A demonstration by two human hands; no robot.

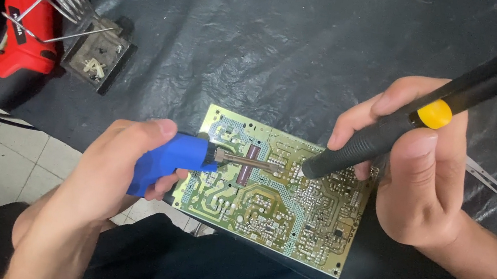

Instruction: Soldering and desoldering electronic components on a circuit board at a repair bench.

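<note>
Circuit board [273, 196] on bench [276, 45]: left hand [106, 171] gripping blue soldering iron [174, 156], right hand [414, 171] clamped round black desoldering pump [466, 87], both tips on board.

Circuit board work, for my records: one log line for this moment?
left hand: grips blue-handled soldering iron | right hand: grips black pen-shaped tool | both tips on green circuit board

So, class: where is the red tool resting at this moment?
In the head view, the red tool lies at the far left on the black sheet, beside the coiled wire stand, beyond the left hand holding the blue-handled iron.
</note>
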